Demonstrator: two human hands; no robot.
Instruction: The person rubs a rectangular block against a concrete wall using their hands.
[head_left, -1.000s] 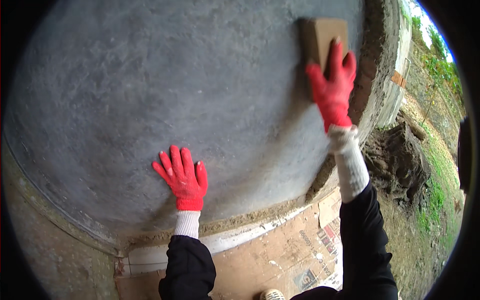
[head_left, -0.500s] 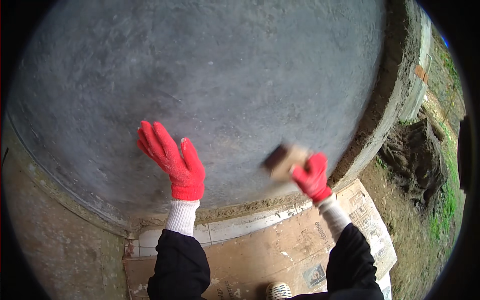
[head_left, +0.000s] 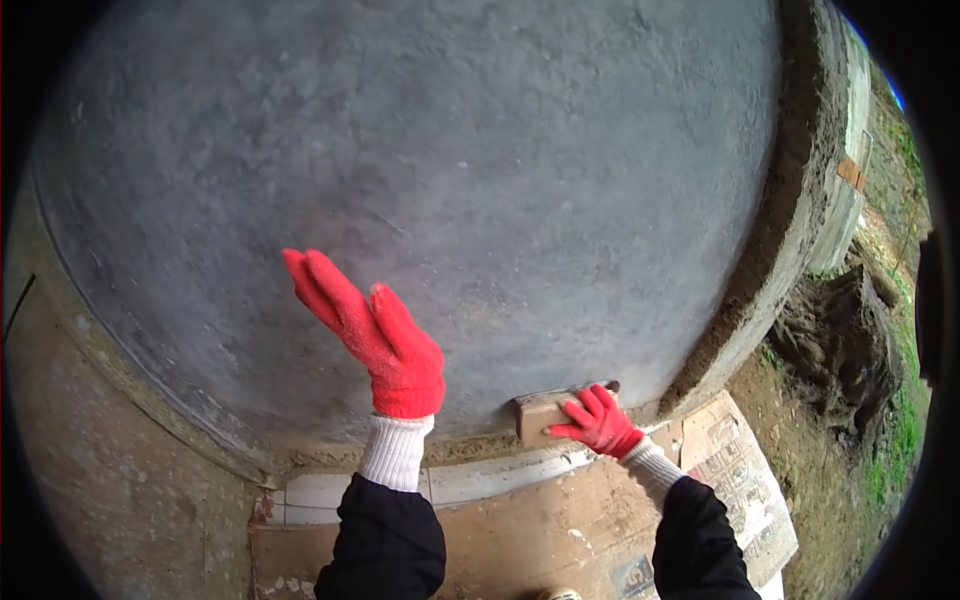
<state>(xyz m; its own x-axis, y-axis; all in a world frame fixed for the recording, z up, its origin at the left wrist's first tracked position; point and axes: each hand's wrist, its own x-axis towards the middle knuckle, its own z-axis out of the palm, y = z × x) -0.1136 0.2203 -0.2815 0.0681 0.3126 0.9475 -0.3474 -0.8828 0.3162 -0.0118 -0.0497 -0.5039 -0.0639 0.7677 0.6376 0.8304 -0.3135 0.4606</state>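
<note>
Against the grey plastered wall point(head_left: 480, 180) my left hand point(head_left: 375, 335) rests flat, fingers spread and holding nothing, while my right hand point(head_left: 598, 420) is clamped on a wooden float point(head_left: 545, 412) at the wall's lowest edge. I judge I'm smoothing the render's bottom strip (the face above looks even); next, a level sweep along that edge. Below the wall runs a white ledge point(head_left: 480, 482), then cardboard sheets point(head_left: 560, 520); right of it, a dug earth bank point(head_left: 840, 340) crowds my elbow.
</note>
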